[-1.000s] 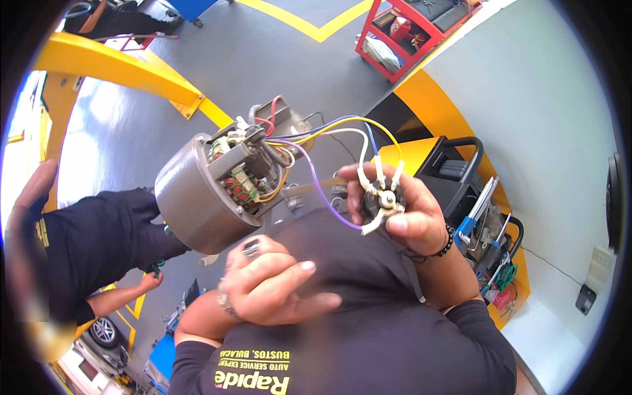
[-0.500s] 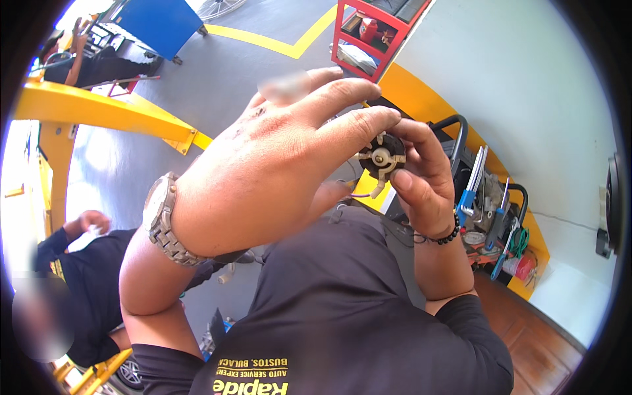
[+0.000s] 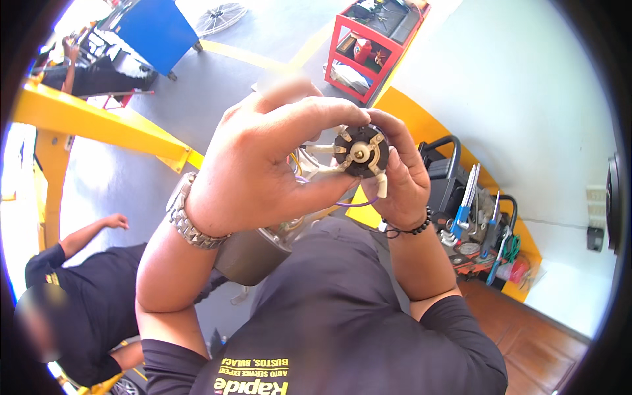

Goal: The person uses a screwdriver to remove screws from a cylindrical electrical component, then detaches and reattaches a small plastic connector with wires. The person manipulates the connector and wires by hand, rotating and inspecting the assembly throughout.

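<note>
A round black rotary switch point(image 3: 361, 161) with metal terminals and a pale central shaft is held up between my hands, its terminal side showing. My left hand point(image 3: 253, 155) pinches its left edge between thumb and fingers. Along the right edge, my right hand point(image 3: 403, 181) grips it, thumb in front and fingers curled behind. White plug-on connectors point(image 3: 321, 149) reach the left side of the switch, and another sits at its lower right. From that one loops a purple wire point(image 3: 355, 204). Below my left wrist shows a dark cylindrical housing point(image 3: 253, 258), partly hidden by my arm.
On the right, a black-handled cart point(image 3: 434, 168) and blue-handled tools point(image 3: 464, 214) stand by the wall. A red shelf trolley point(image 3: 365, 49) and a blue cabinet point(image 3: 151, 33) are farther off. A yellow beam point(image 3: 99, 122) crosses the left; a person point(image 3: 92, 283) is at lower left.
My left hand has shifted down and closed on the switch, which has moved slightly left. White connectors and the dark housing have come into view. The person at left has stretched out an arm.
</note>
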`<state>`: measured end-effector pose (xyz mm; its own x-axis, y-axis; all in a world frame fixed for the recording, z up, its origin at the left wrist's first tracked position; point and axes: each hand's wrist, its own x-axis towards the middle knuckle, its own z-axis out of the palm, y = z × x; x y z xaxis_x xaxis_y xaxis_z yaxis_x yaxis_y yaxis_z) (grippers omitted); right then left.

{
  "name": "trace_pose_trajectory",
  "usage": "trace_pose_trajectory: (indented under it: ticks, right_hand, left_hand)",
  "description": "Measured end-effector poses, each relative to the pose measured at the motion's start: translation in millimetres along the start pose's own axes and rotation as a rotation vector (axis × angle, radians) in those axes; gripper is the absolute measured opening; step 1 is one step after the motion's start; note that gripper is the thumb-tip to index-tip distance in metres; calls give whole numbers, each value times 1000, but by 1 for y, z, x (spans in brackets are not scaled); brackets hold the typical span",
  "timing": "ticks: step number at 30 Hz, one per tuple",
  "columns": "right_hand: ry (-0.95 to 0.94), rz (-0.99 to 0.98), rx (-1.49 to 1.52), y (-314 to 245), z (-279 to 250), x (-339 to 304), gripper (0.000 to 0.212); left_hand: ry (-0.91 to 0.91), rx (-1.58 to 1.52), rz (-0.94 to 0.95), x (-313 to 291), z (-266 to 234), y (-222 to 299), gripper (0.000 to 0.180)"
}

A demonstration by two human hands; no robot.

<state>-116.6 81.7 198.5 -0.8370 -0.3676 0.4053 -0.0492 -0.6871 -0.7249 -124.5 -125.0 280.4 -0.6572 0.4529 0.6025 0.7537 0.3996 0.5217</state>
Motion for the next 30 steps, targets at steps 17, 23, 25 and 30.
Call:
trace_pose_trajectory:
  ticks: [17, 23, 25, 30]
  right_hand:
    - [-89, 225, 388, 65, -13, 44, 45]
    - [-197, 528, 344, 58, -32, 47, 62]
    - [-248, 547, 480, 56, -37, 55, 62]
    - [-205, 553, 574, 43, -33, 57, 53]
  left_hand:
    - [42, 233, -398, -3, -7, -10, 50]
    - [-15, -2, -405, -3, -12, -26, 52]
    - [-45, -37, -388, -2, -11, -28, 53]
    - [-91, -104, -393, -2, -11, -34, 55]
